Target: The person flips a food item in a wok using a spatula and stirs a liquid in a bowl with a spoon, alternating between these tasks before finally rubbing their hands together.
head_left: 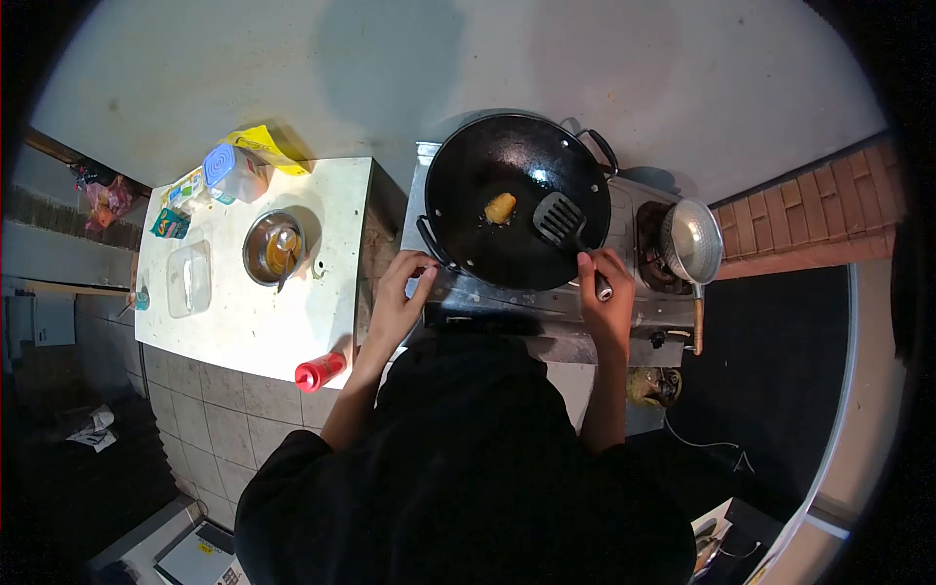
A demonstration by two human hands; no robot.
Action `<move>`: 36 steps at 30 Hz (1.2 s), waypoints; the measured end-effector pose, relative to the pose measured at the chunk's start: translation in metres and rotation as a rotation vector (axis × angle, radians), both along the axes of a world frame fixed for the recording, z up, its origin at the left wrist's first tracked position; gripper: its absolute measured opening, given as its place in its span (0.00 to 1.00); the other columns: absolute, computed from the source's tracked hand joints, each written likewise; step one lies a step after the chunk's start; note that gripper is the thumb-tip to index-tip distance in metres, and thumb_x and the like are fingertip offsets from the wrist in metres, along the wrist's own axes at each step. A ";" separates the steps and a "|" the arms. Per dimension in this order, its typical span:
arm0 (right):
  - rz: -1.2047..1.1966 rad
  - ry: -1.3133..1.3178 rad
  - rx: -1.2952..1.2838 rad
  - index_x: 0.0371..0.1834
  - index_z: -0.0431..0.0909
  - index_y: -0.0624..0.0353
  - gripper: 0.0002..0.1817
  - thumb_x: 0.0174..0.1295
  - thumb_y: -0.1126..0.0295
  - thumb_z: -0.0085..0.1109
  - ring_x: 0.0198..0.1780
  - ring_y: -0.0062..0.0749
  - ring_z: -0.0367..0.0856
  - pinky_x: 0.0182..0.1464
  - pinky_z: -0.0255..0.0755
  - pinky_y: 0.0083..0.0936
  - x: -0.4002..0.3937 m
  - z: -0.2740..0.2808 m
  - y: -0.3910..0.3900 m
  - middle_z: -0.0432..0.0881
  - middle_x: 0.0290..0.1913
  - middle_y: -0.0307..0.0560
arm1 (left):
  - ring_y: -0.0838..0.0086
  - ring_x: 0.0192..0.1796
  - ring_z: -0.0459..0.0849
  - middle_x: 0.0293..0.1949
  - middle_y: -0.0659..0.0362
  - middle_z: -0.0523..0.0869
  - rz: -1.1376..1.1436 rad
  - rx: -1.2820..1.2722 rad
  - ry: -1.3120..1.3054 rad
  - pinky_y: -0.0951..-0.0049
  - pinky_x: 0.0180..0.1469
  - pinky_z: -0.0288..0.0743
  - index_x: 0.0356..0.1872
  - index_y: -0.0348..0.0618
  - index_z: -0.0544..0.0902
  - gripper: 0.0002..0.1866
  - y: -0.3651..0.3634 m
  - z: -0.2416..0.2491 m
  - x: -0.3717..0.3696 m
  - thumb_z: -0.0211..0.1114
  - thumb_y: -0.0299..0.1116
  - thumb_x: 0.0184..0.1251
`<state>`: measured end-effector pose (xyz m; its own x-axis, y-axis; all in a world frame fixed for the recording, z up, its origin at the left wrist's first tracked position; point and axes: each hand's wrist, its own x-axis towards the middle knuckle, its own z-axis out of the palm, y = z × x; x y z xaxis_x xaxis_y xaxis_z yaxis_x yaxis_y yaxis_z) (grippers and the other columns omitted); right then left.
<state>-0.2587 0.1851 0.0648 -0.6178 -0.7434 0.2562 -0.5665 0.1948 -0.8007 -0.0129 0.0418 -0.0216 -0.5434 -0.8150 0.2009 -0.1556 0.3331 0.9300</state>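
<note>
At the far left, on the table [224, 341], sit the clear box [188, 281] and the bowl [258, 234], which has a spoon [284, 255] standing in something yellowish. The red bottle [320, 372] is by the table's near edge. Nothing there is in my grip.

Next comes my left hand [398, 292], just beside the wok's left ear [426, 237]. It is half open, fingers bent, thumb a little apart from them, closed round nothing that I can see; whether a fingertip touches the ear, I cannot tell.

The wok [473, 161] is on the stove [621, 229], and in it, near the middle, lies the single golden piece [500, 208]. I judge the step in hand to be frying it. The spatula [559, 219] has its slotted blade inside the wok, to the right of the piece and apart from it.

My right hand [605, 288] is shut round the spatula's handle, a narrow, full grip with the handle's end showing below my fingers. To turn or lift the piece, I would need to bring the blade left, low and flat, and get its edge under (gently, since the wok's curve could let the piece slide). Farthest right is the pot [692, 244], beyond my hand.
</note>
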 end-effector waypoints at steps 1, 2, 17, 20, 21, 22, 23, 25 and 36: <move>0.003 0.005 -0.009 0.31 0.76 0.71 0.12 0.69 0.72 0.61 0.29 0.34 0.72 0.35 0.66 0.28 -0.001 0.001 0.001 0.74 0.29 0.50 | 0.66 0.43 0.83 0.41 0.53 0.82 0.000 -0.017 -0.012 0.72 0.47 0.75 0.42 0.33 0.82 0.07 0.000 -0.001 -0.001 0.63 0.28 0.72; 0.003 0.006 -0.008 0.31 0.76 0.71 0.12 0.69 0.72 0.61 0.29 0.34 0.72 0.35 0.66 0.28 -0.001 0.000 0.001 0.74 0.29 0.50 | 0.67 0.38 0.82 0.37 0.53 0.81 0.000 -0.035 -0.024 0.72 0.43 0.75 0.39 0.32 0.81 0.07 -0.001 -0.001 -0.002 0.63 0.28 0.72; 0.045 -0.013 -0.017 0.30 0.74 0.70 0.12 0.68 0.73 0.60 0.31 0.35 0.73 0.37 0.68 0.29 0.001 -0.001 -0.004 0.74 0.30 0.50 | 0.73 0.26 0.73 0.26 0.54 0.77 0.077 0.002 -0.081 0.72 0.30 0.65 0.32 0.32 0.79 0.12 -0.003 -0.001 0.004 0.63 0.31 0.73; 0.044 -0.003 0.022 0.30 0.74 0.70 0.11 0.68 0.73 0.60 0.31 0.36 0.75 0.38 0.69 0.29 0.000 -0.003 -0.003 0.75 0.31 0.50 | 0.73 0.26 0.73 0.25 0.54 0.77 0.080 -0.002 -0.068 0.71 0.29 0.64 0.32 0.32 0.79 0.12 -0.002 -0.003 0.003 0.63 0.31 0.73; 0.046 0.008 0.009 0.30 0.74 0.70 0.11 0.68 0.74 0.60 0.32 0.37 0.75 0.38 0.69 0.29 0.000 -0.004 -0.002 0.76 0.31 0.50 | 0.73 0.26 0.73 0.25 0.54 0.77 0.081 -0.002 -0.069 0.71 0.29 0.64 0.32 0.32 0.79 0.12 -0.001 -0.004 0.002 0.63 0.31 0.73; 0.048 0.017 -0.006 0.30 0.74 0.70 0.11 0.68 0.74 0.60 0.32 0.37 0.75 0.38 0.69 0.29 0.000 -0.005 -0.001 0.76 0.31 0.50 | 0.73 0.25 0.73 0.25 0.54 0.77 0.083 -0.005 -0.059 0.71 0.29 0.64 0.32 0.32 0.79 0.12 -0.001 -0.005 0.002 0.63 0.31 0.73; 0.047 0.016 -0.006 0.30 0.74 0.70 0.11 0.68 0.74 0.60 0.32 0.37 0.75 0.38 0.69 0.29 0.000 -0.004 -0.001 0.76 0.31 0.50 | 0.73 0.25 0.73 0.25 0.54 0.77 0.083 -0.007 -0.049 0.71 0.29 0.64 0.32 0.32 0.79 0.12 -0.001 -0.006 0.002 0.63 0.32 0.73; 0.059 0.019 -0.025 0.30 0.74 0.70 0.10 0.68 0.74 0.60 0.32 0.36 0.76 0.38 0.69 0.28 0.001 -0.001 0.000 0.76 0.31 0.49 | 0.73 0.25 0.73 0.25 0.54 0.77 0.079 -0.003 -0.058 0.71 0.29 0.64 0.32 0.32 0.79 0.12 0.000 -0.005 0.002 0.63 0.32 0.74; 0.221 0.008 -0.135 0.31 0.74 0.69 0.07 0.66 0.79 0.60 0.35 0.35 0.77 0.39 0.71 0.27 0.010 -0.008 -0.011 0.77 0.35 0.50 | 0.74 0.25 0.74 0.24 0.53 0.78 0.083 -0.006 -0.068 0.71 0.29 0.65 0.32 0.32 0.80 0.12 0.002 0.003 0.003 0.62 0.32 0.75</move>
